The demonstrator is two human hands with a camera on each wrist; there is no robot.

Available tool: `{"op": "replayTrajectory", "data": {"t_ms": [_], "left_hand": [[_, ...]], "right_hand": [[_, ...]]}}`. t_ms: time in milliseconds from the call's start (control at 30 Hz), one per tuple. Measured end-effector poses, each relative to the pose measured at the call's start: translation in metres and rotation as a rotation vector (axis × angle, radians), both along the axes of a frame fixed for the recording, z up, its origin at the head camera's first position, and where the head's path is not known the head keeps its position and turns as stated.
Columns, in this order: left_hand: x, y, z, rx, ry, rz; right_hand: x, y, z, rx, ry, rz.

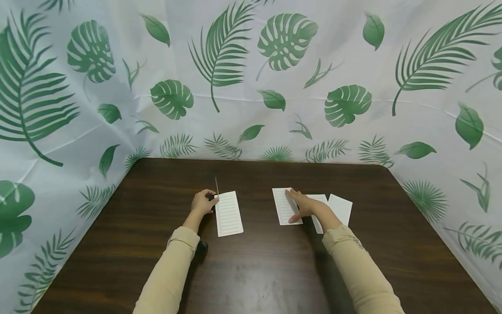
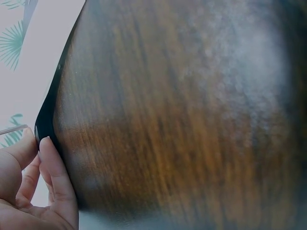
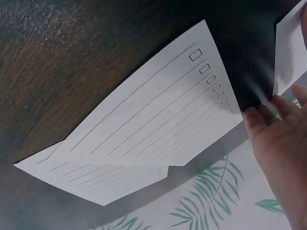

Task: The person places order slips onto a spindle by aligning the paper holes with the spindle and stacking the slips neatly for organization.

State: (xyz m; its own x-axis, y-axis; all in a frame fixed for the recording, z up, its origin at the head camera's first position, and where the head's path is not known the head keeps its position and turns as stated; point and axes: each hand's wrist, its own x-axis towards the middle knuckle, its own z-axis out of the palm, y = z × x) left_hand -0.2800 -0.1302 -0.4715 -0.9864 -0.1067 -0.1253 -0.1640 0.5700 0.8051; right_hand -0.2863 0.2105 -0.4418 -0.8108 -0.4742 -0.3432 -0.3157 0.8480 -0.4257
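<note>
On the left, a white lined checklist sheet (image 1: pixel 229 214) lies with its upper left corner at my left hand (image 1: pixel 202 202). The left hand's thumb and forefinger pinch the edge of this sheet (image 2: pixel 60 43) in the left wrist view. A thin line (image 1: pixel 217 185) rises by the thumb; whether it is a stick or a sheet seen edge-on I cannot tell. My right hand (image 1: pixel 303 204) is spread over another lined sheet (image 1: pixel 285 209), its fingers and thumb touching it. Beside that hand lie two more sheets, one partly under the arm (image 1: pixel 318 224) and one farther right (image 1: pixel 340 208).
A dark wooden table (image 1: pixel 251 270) carries the sheets. Behind and beside it hangs a white cloth with green leaves (image 1: pixel 235 113). A small black object (image 1: pixel 201 247) shows by the left sleeve. In the right wrist view, two checklist sheets (image 3: pixel 158 105) overlap.
</note>
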Motion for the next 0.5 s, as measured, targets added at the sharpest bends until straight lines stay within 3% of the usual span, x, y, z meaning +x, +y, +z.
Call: {"op": "replayTrajectory", "data": {"t_ms": [200,500], "left_hand": [[0.0030,0.0011,0.0039,-0.002,-0.001,0.005],[0.0027,0.0009,0.0006,0.001,-0.002,0.004]], "right_hand": [[-0.0006,-0.0035,0.0037,0.060,0.032,-0.019],[-0.0043,-0.0098,0.0033,0.148,0.071,-0.030]]}}
